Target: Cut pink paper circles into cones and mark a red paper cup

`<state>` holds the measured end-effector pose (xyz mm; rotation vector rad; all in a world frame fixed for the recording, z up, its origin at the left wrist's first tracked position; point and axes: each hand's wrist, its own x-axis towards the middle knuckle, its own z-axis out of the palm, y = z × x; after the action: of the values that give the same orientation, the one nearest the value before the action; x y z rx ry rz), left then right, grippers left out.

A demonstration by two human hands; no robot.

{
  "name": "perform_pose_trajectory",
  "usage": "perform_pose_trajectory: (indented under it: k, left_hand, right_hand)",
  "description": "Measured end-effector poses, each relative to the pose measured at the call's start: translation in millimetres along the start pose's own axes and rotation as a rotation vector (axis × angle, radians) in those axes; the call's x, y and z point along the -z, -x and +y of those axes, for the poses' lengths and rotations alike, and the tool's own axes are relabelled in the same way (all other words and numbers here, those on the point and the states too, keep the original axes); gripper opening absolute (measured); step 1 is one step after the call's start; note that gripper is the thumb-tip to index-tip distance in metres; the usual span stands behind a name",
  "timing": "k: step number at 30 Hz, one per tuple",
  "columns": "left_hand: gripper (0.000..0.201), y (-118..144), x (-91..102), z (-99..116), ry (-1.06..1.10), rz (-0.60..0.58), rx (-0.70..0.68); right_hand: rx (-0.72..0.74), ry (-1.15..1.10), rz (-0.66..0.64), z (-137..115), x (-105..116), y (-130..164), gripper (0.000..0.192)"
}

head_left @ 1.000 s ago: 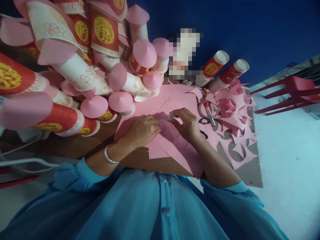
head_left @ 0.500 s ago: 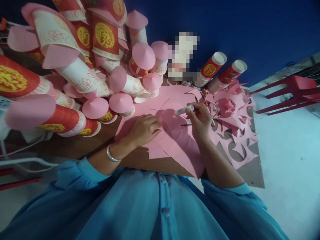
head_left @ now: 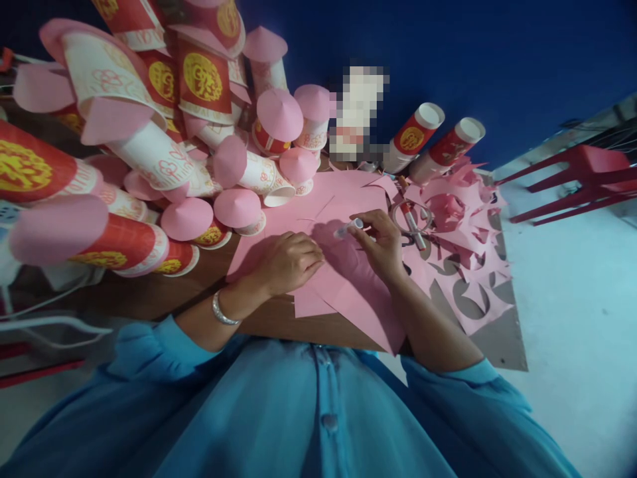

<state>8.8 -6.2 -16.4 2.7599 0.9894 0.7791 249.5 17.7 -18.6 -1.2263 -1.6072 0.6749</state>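
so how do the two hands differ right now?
The left hand lies curled and flat on the pink paper, pinning it; the right hand is raised, its fingers pinching a pen. The left wrist wears a bracelet; the right is bare. Both are over the same sheet.

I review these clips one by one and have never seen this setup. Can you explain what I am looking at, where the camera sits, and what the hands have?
There is no machine here. One camera sits on a person's head and looks down at their own two bare hands. The left hand presses flat on a pink paper sheet lying on a brown table. The right hand holds a pen over the sheet. Scissors lie among pink paper scraps to the right. Red and white paper cups with pink cone lids are piled on the left.
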Motion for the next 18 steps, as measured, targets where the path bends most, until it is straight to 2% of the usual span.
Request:
perform_pose_trajectory:
  k: [3,6,8,11,13,15,18]
  left_hand:
    - [0.019,0.1,1.6,-0.1,0.008,-0.050,0.013]
    - [0.014,-0.7,4.4,0.7,0.039,0.006,0.017]
    - [0.007,-1.2,5.4,1.5,0.097,0.112,0.070]
    - [0.034,-2.0,5.9,3.1,0.242,0.270,0.223]
    - [0.050,-2.7,6.6,4.6,0.326,0.314,0.286]
    - [0.045,-3.8,8.3,6.6,0.346,0.322,0.283]
    - [0.023,-6.0,11.8,9.8,0.326,0.338,0.229]
  right_hand:
    - [-0.010,-0.012,0.110,2.0,4.9,-3.0,0.029]
    - [-0.137,-0.255,0.149,5.4,7.1,-5.2,0.035]
    - [-0.234,-0.433,0.077,5.0,5.4,-4.1,0.041]
    - [-0.336,-0.562,-0.096,-1.5,-1.1,1.7,0.049]
    - [-0.369,-0.593,-0.173,-7.2,-6.0,6.4,0.052]
    - [-0.367,-0.593,-0.211,-11.7,-9.4,10.1,0.051]
    - [-0.343,-0.557,-0.235,-15.1,-10.1,12.8,0.047]
